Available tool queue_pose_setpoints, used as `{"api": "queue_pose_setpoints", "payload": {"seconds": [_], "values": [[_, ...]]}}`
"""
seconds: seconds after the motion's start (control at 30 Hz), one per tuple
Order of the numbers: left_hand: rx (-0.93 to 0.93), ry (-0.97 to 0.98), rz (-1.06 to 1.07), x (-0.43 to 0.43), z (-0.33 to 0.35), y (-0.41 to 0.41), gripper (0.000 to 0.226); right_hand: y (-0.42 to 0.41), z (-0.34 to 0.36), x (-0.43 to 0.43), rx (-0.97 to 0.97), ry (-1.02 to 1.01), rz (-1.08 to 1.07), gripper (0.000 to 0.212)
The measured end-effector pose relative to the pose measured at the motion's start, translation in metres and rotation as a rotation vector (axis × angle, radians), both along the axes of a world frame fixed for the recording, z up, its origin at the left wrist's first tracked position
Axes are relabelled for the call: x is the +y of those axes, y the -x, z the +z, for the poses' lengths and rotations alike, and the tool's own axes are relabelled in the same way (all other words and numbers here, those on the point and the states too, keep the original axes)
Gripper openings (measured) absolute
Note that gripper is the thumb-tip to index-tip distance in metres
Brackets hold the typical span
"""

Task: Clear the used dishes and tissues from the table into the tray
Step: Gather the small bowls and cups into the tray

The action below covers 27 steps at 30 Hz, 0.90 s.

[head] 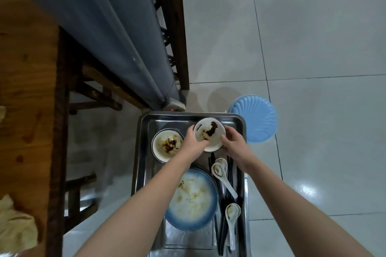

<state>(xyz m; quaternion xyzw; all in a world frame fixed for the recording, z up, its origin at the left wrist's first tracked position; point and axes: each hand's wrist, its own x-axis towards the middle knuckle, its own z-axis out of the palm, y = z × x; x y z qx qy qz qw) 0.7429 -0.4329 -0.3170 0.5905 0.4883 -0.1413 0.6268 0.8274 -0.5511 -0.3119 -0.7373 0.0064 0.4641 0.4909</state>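
The small stained bowl (210, 133), just below frame centre, is clasped between both hands, the left hand (193, 141) curled over its lower-left rim and the right hand (235, 145) pinching its right rim (neither nearer), at the top end of the tray (144, 131), just right of the other soiled bowl (167, 145).

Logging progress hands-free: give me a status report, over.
Left hand, right hand both grip the stained bowl at far end of tray. Second bowl, blue plate, spoons, chopsticks in tray. Tissues on table. Nothing seen blocking.
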Motion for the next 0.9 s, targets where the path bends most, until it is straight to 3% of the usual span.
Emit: {"api": "queue_pose_setpoints", "payload": {"seconds": [0.47,0.63,0.9], "values": [[0.079,0.08,0.007,-0.019,-0.009,0.025,0.073,0.025,-0.003,-0.017,0.057,0.025,0.013,0.037],[0.102,0.097,-0.024,-0.018,0.0,0.034,0.087,0.033,0.004,-0.021,0.039,0.022,0.024,0.048],[0.046,0.044,-0.057,-0.013,0.055,0.056,0.081,0.042,0.062,-0.026,-0.143,0.018,0.053,0.058]]}}
